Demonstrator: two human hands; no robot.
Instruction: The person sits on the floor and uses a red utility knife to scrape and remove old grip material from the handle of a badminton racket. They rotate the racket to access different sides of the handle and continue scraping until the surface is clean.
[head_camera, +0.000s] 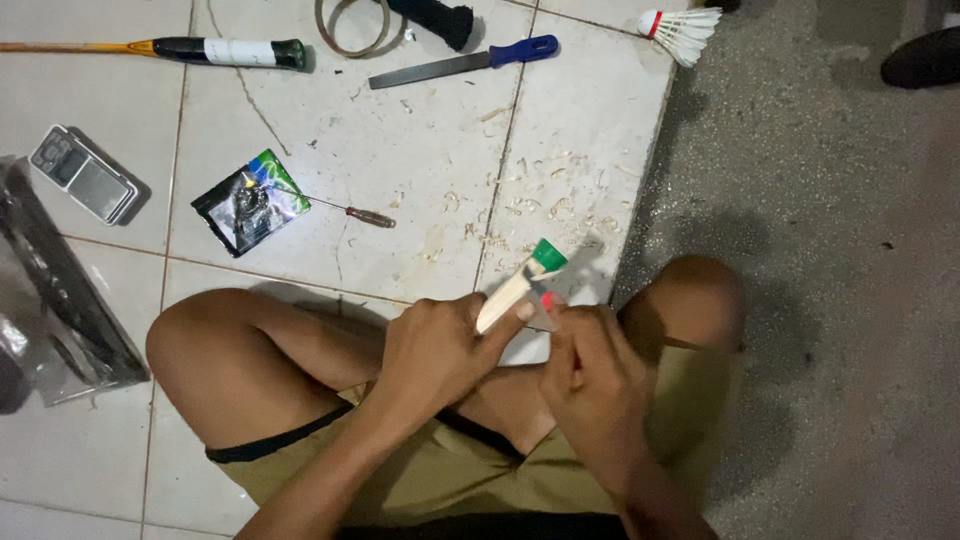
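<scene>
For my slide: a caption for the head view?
Seated person's left hand grips green-capped wooden handle; right hand works it.

From my remote seat I note khaki-olive shorts (440, 470) across the lower centre of the frame, a black band edging the leg hem at lower left; both forearms bare, no sleeves, no watch or rings visible on left hand (440, 350) or right hand (595, 385)

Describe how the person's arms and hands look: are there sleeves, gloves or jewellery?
Both forearms are bare, with no sleeves in view. The left hand and the right hand wear no gloves; no rings, watch or bracelet can be seen. The nails look short, though the picture is slightly blurred.
</scene>
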